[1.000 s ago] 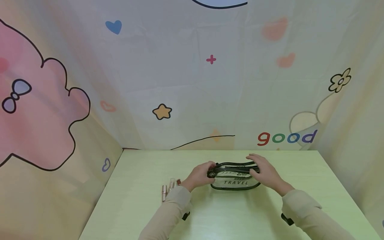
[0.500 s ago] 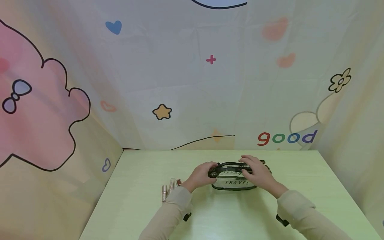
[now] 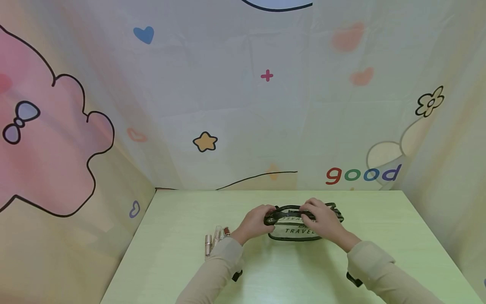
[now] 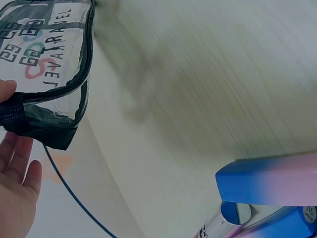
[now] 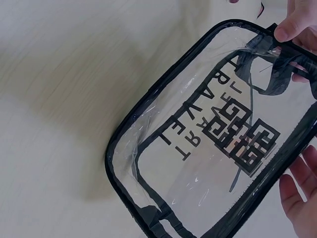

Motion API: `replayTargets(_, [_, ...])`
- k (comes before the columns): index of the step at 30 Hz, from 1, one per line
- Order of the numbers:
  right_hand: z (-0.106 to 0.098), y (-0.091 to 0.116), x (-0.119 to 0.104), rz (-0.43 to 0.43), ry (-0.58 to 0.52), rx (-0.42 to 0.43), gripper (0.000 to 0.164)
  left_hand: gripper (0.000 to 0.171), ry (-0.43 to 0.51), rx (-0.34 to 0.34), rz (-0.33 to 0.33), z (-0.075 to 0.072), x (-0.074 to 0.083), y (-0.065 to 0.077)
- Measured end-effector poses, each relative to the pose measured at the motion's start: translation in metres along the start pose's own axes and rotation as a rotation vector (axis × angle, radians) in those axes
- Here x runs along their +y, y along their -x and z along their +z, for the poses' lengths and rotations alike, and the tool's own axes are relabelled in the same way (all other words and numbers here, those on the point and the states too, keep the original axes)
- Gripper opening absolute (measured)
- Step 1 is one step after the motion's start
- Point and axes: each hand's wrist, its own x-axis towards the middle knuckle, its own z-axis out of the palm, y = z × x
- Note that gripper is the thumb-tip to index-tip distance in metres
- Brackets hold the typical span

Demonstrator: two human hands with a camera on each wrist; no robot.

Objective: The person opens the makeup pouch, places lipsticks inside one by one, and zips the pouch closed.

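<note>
The clear bag sits between my left hand, gripping one end, and my right hand, which, pinching its top, has slid closer, so work along it seems partway.

Left sleeve: long, plain, light beige cloth. Left cuff: same cloth, wide. Right sleeve: matching beige, creased near its cuff. Right cuff: same cloth, broad. Left black piece, right black piece: small, blocky, one beside each cuff; detail too small to read. Left hand, right hand: bare.
</note>
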Motion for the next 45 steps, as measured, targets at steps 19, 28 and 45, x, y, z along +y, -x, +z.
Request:
replayTargets(19, [0.005, 0.005, 0.002, -0.047, 0.038, 0.011, 0.012, 0.049, -0.108, 0.043, 0.050, -0.003, 0.011, 0.002])
replayTargets(28, [0.007, 0.010, 0.006, -0.068, 0.030, 0.126, 0.013, 0.060, -0.151, 0.095, 0.080, -0.001, 0.011, 0.003])
replayTargets(45, [0.003, 0.019, 0.015, -0.041, -0.039, 0.201, 0.013, 0.065, -0.212, 0.010, 0.027, 0.011, 0.001, 0.005])
